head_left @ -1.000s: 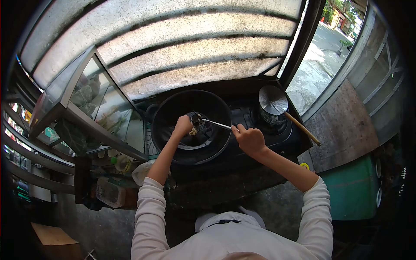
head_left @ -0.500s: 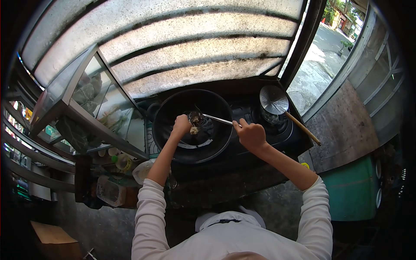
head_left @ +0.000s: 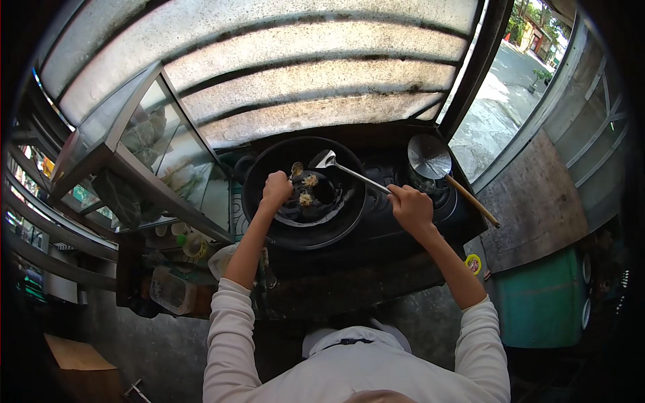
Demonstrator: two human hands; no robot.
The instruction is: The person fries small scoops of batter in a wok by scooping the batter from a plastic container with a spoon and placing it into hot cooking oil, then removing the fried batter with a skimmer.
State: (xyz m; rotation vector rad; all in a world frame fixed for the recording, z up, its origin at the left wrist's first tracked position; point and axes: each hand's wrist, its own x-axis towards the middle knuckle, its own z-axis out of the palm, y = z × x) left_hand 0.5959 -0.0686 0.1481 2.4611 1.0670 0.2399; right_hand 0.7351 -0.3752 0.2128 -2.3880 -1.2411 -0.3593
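A large dark wok [head_left: 265, 225] sits on the stove with oil in it. Two pale, ragged lumps of batter lie in the oil, an upper lump [head_left: 310, 180] and a lower lump [head_left: 305, 199]. Over the wok's left part, my left hand [head_left: 277, 190] is closed on a spoon [head_left: 296, 169] whose bowl carries some residue. My right hand [head_left: 411, 207] grips the long metal handle of a spatula [head_left: 325, 159]. The blade of that spatula hangs over the wok's upper right side, apart from the lumps.
Right of the wok, a round strainer [head_left: 428, 156] with a wooden handle rests over a pot on the stove. A glass display case [head_left: 151, 134] holding vegetables stands at the left. Below it are a clear plastic tub [head_left: 173, 290] and a green-capped bottle [head_left: 193, 245].
The spatula has moved up and right, away from the spoon, and my right hand has shifted right. Two separate lumps now show in the oil where one was visible.
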